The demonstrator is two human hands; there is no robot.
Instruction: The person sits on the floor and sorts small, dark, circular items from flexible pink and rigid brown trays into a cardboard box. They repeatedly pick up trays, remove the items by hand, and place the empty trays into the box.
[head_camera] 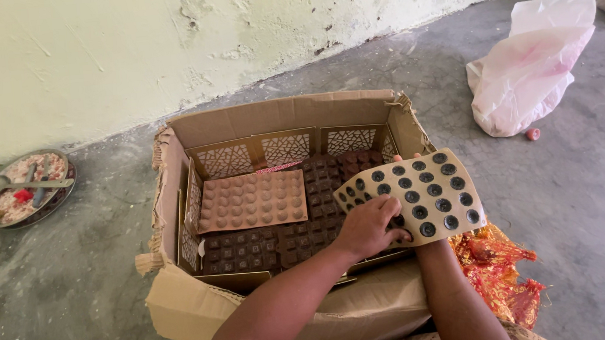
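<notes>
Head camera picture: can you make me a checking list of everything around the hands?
Surface: grey concrete floor, dusty.
Job's things: tan perforated tray with dark round pieces; open cardboard box of brown moulded trays.
Clutter: pink plastic bag; metal plate with spoon; red-gold fabric.
Grippers: left hand on tray's top; right hand mostly hidden beneath it.
Cables: nothing seen.
Surroundings: peeling pale wall.

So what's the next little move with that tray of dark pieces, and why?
Probably lower the tray into the box. The left hand rests on its near edge, the right hand supports it from behind, and it hangs tilted over the box's right side, where similar trays already lie.
</notes>
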